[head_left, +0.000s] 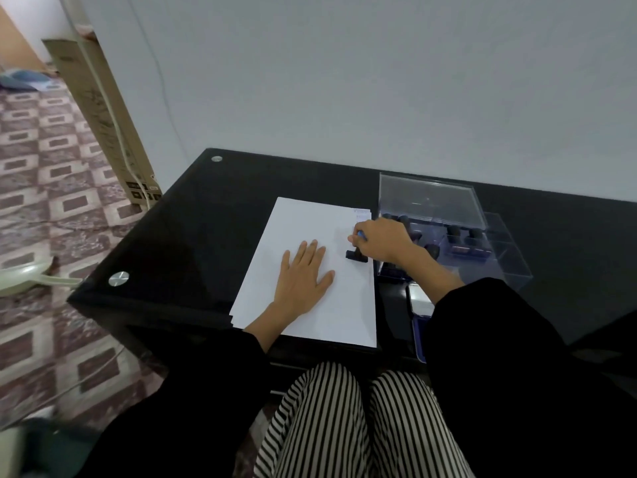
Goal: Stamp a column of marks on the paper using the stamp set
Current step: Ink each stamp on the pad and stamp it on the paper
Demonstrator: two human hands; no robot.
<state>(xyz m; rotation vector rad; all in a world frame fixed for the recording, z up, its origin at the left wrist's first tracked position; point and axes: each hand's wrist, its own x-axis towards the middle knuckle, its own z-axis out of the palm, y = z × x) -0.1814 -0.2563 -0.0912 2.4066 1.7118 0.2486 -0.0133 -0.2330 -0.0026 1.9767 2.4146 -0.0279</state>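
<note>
Paper (310, 219) lies under your left hand (303, 274), which rests flat on it, fingers straight and spread, gripping nothing. Just right of that hand, close to the sheet's right edge, the black stamp (356, 255) has its base on or barely above the paper; I cannot tell which. Your right hand (382, 241) curls round its handle from above. Faint marks (360, 212) show just beyond that hand, at the far corner.

The likely trouble is smearing. If you rock or drag the stamp, or the sheets slip under a slack left hand, the print will blur. The stack looks like several loose sheets on a glossy black desk (206, 219), so sliding is a fair risk. The stamp also stands near the paper's edge. Drift to the right would put part of a mark on the desk, and drift to either side between presses would bend the column.

Right of your right hand the clear case (431, 201) stands open, just beside the paper, with spare stamps (455, 232) inside. Your wrist passes just above it, so a careless lift could knock it. Under your right forearm a blue-edged tray (418, 334), probably the ink pad, is half hidden by the sleeve.
</note>
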